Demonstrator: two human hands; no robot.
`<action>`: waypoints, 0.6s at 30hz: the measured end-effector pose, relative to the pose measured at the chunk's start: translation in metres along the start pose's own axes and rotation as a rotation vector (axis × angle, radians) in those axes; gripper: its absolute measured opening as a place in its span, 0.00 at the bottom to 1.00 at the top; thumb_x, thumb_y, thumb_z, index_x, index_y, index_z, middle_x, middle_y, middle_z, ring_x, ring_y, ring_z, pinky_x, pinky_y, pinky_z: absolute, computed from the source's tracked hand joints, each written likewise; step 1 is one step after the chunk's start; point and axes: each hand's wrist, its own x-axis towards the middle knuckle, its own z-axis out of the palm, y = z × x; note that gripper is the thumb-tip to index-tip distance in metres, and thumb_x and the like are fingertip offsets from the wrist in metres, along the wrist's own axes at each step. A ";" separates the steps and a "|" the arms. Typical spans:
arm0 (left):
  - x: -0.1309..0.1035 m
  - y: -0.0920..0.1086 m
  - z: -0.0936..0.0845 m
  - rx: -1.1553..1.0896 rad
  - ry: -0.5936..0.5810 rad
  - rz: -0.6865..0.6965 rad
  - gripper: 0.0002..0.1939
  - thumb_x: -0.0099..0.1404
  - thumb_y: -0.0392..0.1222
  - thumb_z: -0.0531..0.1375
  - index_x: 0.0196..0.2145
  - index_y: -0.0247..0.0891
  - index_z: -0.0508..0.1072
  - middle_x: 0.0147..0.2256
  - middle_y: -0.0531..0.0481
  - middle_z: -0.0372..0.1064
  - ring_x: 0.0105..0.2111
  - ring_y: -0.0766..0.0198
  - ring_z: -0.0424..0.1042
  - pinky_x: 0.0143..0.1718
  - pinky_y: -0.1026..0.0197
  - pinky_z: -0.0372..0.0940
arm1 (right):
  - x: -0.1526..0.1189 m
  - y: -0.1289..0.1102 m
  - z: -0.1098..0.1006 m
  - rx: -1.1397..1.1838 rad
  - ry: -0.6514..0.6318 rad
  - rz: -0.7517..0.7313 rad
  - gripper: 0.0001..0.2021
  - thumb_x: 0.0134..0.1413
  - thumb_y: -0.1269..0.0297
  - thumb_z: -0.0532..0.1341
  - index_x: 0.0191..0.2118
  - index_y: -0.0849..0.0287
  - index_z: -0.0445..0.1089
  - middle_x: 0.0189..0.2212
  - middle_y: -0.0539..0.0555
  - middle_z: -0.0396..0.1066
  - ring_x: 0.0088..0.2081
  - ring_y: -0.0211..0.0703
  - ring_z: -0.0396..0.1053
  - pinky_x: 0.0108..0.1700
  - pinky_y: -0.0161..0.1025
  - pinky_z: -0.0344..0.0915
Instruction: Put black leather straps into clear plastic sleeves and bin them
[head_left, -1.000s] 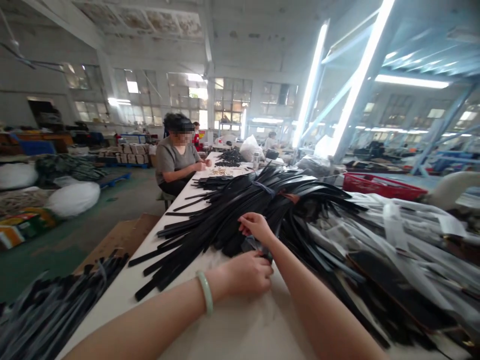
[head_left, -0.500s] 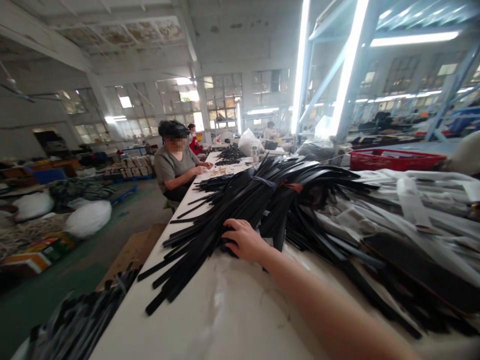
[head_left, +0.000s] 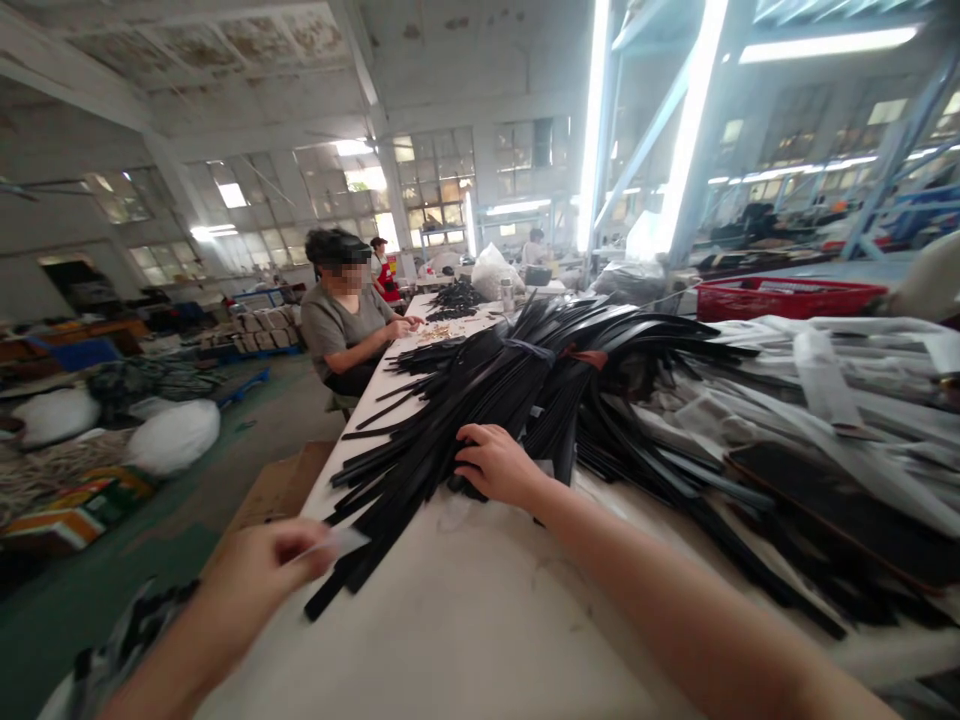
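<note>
While the left hand [head_left: 259,562] is pinching a pale film [head_left: 349,542] between thumb and finger over the table's near left edge, the right hand [head_left: 504,468] is resting on the black strips [head_left: 442,425] near the middle, its fingers curling over them; whether they are gripping any, I cannot tell. Blur is softening the left hand, and the film is pointing right, toward the strips' near ends.

The strips are lying in a heap across the table [head_left: 465,630], many fanning out toward its left edge. A purple band [head_left: 529,350] is circling one bundle, and an orange band [head_left: 589,357] is circling another just to its right. On the right, a white-wrapped pile [head_left: 862,365] is lying beside the strips, with a red crate [head_left: 787,298] standing on its far side.

Farther off on the left, a co-worker [head_left: 337,330] in a grey top is sitting at the table, hands close together near small pieces [head_left: 442,332]. Cardboard [head_left: 289,485] is lying left of the table.
</note>
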 end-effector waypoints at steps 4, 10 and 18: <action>0.074 0.028 0.079 -0.351 0.029 0.045 0.14 0.39 0.47 0.67 0.16 0.34 0.70 0.17 0.53 0.63 0.21 0.67 0.59 0.25 0.65 0.52 | -0.001 0.000 0.000 -0.006 0.029 0.023 0.12 0.52 0.62 0.62 0.43 0.57 0.72 0.45 0.57 0.66 0.46 0.49 0.63 0.55 0.51 0.53; 0.108 0.028 0.134 -0.554 -0.023 0.063 0.14 0.47 0.48 0.64 0.18 0.33 0.67 0.18 0.55 0.62 0.19 0.71 0.58 0.23 0.66 0.53 | 0.000 0.008 0.001 0.013 0.038 0.050 0.06 0.55 0.65 0.61 0.38 0.55 0.74 0.42 0.56 0.69 0.45 0.47 0.64 0.55 0.51 0.51; 0.104 0.011 0.119 -0.549 0.022 0.124 0.15 0.57 0.48 0.59 0.35 0.33 0.74 0.25 0.50 0.69 0.23 0.67 0.66 0.26 0.65 0.61 | 0.004 0.010 0.004 0.006 0.103 0.048 0.08 0.60 0.63 0.57 0.34 0.56 0.73 0.38 0.54 0.72 0.41 0.43 0.66 0.54 0.48 0.52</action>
